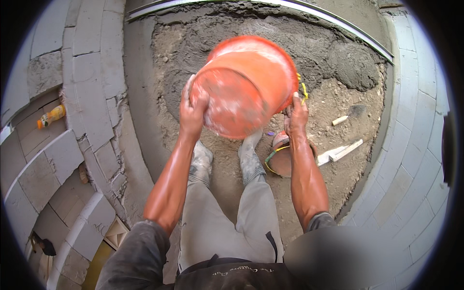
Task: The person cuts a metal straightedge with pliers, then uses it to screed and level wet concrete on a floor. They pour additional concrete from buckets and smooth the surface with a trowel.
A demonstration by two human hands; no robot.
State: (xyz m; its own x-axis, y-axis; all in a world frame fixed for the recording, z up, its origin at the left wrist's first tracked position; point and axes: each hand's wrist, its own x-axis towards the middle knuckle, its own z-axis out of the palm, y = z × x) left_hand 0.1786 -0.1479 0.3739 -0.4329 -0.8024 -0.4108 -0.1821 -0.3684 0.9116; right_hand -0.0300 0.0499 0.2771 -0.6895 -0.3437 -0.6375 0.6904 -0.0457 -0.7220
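Note:
Both of my hands hold an orange-red bucket [241, 92], tipped so its mouth faces away from me and its scuffed, mortar-smeared base faces me. My left hand [192, 108] is closed around the edge of the base on the left side. My right hand [296, 116] grips near the rim on the right, beside a yellow handle [304, 92]. Beyond the bucket spreads wet grey mortar [348, 63] over rough ground. What is inside the bucket is hidden from me.
Right of my feet stands a second bucket [282, 163] with a yellow handle. Near it lie a white float [340, 151] and a trowel [356, 110]. A metal straightedge [338, 25] crosses the far side. Block walls [403, 135] flank both sides; a bottle [51, 116] sits left.

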